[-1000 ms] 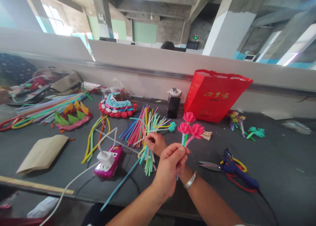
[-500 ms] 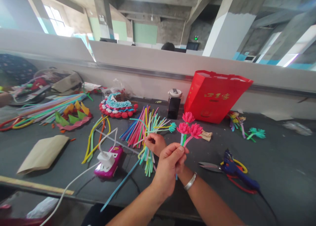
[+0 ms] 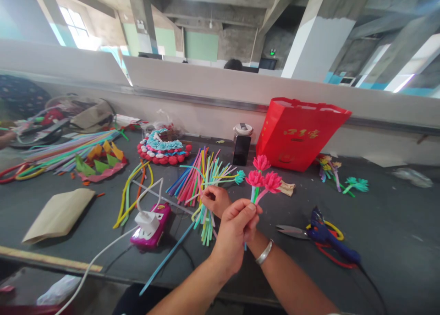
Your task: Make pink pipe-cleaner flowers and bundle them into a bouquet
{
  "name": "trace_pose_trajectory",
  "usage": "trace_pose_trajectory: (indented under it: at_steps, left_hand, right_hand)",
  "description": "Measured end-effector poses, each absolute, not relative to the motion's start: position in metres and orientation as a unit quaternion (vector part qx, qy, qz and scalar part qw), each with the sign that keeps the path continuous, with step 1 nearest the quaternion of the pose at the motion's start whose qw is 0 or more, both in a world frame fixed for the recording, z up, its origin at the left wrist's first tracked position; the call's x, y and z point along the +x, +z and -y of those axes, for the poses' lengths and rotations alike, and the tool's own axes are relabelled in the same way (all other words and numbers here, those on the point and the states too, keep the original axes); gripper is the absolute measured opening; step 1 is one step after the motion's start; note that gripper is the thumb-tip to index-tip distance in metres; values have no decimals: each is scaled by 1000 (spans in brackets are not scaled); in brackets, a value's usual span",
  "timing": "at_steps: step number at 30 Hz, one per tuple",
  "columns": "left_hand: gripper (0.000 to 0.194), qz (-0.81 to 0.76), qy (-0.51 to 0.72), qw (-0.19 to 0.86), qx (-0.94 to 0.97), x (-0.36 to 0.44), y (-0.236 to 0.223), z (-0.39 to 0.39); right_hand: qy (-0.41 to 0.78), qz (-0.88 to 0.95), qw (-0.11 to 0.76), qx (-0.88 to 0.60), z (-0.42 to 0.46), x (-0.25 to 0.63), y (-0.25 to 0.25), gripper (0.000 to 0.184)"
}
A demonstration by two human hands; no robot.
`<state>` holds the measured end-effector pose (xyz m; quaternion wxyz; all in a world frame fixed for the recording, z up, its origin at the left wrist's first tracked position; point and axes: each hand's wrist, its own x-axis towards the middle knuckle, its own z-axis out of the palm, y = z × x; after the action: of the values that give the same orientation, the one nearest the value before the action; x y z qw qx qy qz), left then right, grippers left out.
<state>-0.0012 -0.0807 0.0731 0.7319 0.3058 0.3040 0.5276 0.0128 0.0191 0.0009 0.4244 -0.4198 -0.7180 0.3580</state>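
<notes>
My left hand (image 3: 240, 221) is closed around the stems of several pink pipe-cleaner flowers (image 3: 263, 177), held upright above the table. The stems are light blue, green and pink. Crossed behind my left wrist, my right hand (image 3: 216, 200) wears a silver bangle (image 3: 264, 252). Its thumb and forefinger pinch together at a pile of cut pipe cleaners (image 3: 208, 225), apparently on a pale stem; the fingertips are partly hidden. A turquoise flower (image 3: 239, 177) lies at the pile's right edge.
Scissors (image 3: 292, 231) and a blue glue gun (image 3: 333, 244) lie on the right. Behind stand a red bag (image 3: 299, 136) and a phone (image 3: 241, 150). To the left are a purple power strip (image 3: 151, 228), a brown paper packet (image 3: 58, 214) and a felt crown (image 3: 101, 163).
My left hand and the pink flowers have shifted very slightly left. The right hand stays at the pile, still pinched.
</notes>
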Motion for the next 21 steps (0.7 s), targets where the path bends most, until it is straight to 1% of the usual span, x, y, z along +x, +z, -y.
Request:
trace_pose_trajectory:
  at_steps: [11,16,21]
  left_hand:
    - [26,-302,530,730,307,0,72,80]
    - [24,-290,534,731,310,-2,72,81]
    - [22,-260,540,739,309,-6,78,85]
  right_hand:
    - [385,696,440,-416,-19,12,4,13]
    - [434,665,451,-406,-20,20,19,18]
    - [499,622,448,-404,-22,47,37,20]
